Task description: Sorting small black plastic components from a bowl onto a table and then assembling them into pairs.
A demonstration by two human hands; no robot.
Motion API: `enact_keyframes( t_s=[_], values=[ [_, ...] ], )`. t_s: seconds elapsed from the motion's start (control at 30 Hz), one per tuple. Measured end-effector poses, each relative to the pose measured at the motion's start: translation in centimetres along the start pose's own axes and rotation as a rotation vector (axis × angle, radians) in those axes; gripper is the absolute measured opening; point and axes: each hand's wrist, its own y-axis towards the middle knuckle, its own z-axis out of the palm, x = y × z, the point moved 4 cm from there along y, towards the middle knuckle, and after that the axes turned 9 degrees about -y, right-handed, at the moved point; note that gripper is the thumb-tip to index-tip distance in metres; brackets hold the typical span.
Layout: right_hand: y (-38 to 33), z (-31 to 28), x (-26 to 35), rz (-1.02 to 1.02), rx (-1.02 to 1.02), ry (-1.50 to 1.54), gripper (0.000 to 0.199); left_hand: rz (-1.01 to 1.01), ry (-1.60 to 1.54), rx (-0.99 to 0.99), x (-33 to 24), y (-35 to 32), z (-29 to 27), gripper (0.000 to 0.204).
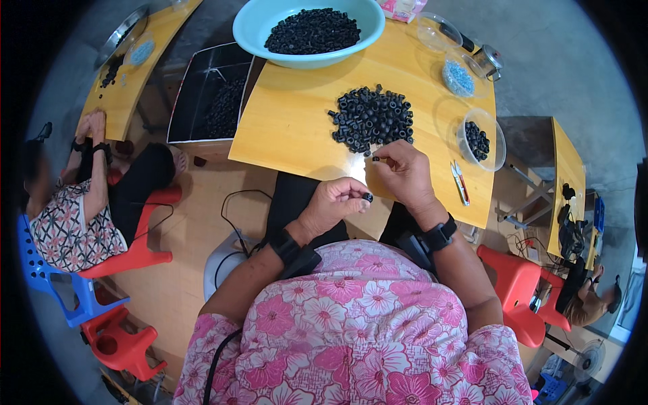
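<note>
My left hand [335, 204] pinches a small black ring-shaped part [368, 197] between thumb and forefinger, just off the near edge of the yellow table [290, 128]. My right hand [403, 171] rests on the table edge and grips another tiny black part [375, 159] at its fingertips. Directly beyond my right hand lies a loose pile of the same black ring parts [372, 118] on the tabletop.
A turquoise basin [251, 30] full of black parts stands at the table's far edge. Clear bowls hold black parts [480, 140] and blue pieces [458, 78]. Small red snips [460, 182] lie at the right. Another person [74, 202] sits at the left; red stools [516, 283] stand around.
</note>
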Motion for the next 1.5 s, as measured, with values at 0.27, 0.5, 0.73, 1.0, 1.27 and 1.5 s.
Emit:
enact_keyframes(
  t_s=[0.27,0.5,0.73,1.0,1.27,1.5],
  values=[
    [-3.3,0.1,-0.8,0.332,0.139,0.694,0.009,-0.005,-0.012,-0.02,0.0,-0.4,-0.2,0.017],
    [-4.6,-0.6,-1.0,0.251,0.089,0.673,0.016,0.021,0.108,-0.048,0.2,-0.8,-0.2,0.018],
    [-6.3,-0.4,-0.6,0.246,0.098,0.668,0.014,0.047,0.114,-0.071,0.2,-1.8,0.2,0.018],
    [-8.6,0.3,0.0,0.292,0.177,0.67,0.015,0.04,0.159,-0.045,0.8,-3.0,1.1,0.014],
    [-8.3,0.0,0.3,0.088,0.024,0.286,0.014,0.125,0.083,-0.021,0.4,-3.3,1.3,0.016],
    [-7.7,-0.8,2.8,-0.133,0.05,0.018,0.02,0.101,0.181,-0.036,0.6,-3.0,1.4,0.02]
  ],
)
